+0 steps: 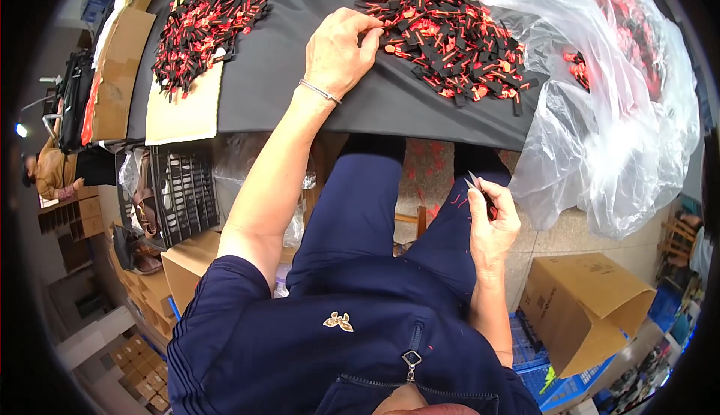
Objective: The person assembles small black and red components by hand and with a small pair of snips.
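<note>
My left hand (339, 51) reaches over the dark-covered table to the left edge of a large heap of small black and red pieces (450, 40). Thumb and forefinger are pinched together at the heap, and whatever is between them is too small to make out. Low over my right thigh, my right hand (492, 227) is closed around small thread snips (472, 181). Their pointed metal tips stick up past the fingers; most of the handle is hidden. A second heap of similar pieces (210, 25) lies farther left on a pale yellow sheet (184, 115).
A clear plastic bag (585, 130) with more red pieces spills over the table's right edge. Cardboard boxes stand at left (124, 70) and lower right (577, 302). Under the table is a black crate (184, 194). Another person (56, 171) is at far left.
</note>
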{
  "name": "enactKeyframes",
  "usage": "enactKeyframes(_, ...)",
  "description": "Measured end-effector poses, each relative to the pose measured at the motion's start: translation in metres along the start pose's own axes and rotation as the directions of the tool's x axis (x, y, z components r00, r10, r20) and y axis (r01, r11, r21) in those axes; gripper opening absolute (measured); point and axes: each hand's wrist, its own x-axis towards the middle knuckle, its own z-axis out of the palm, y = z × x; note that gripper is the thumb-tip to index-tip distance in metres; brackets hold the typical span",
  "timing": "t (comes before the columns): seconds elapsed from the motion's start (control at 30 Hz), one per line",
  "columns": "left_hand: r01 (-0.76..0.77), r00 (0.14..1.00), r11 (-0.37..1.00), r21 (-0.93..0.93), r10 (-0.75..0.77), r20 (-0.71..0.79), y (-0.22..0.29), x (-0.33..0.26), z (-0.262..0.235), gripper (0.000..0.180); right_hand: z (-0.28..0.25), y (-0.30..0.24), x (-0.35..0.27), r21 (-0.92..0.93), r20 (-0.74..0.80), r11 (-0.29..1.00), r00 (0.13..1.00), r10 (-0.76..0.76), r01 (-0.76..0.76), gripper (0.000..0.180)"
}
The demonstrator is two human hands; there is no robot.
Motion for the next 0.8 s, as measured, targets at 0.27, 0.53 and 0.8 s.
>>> enactKeyframes(0.27, 0.522, 0.846, 0.698, -0.489, -0.494, 0.198, 0.014, 0.002, -0.019, 0.019, -0.003, 0.002, 0.002, -0.004, -0.016, 1.0, 1.0, -0.019, 0.019, 0.016)
enactKeyframes(0.53, 0.628, 0.75, 0.34, -0.7, -0.506, 0.427, 0.047, -0.009, -0.035, 0.018, 0.003, -0.006, 0.008, 0.042, -0.041, 0.998, 0.998, -0.043, 0.045, 0.017)
enactKeyframes(0.8, 0.782, 0.594, -0.003, -0.623, -0.298, 0.747, 0.106, -0.062, -0.043, 0.021, 0.009, -0.023, 0.016, 0.144, -0.082, 0.977, 0.986, -0.147, 0.158, 0.019)
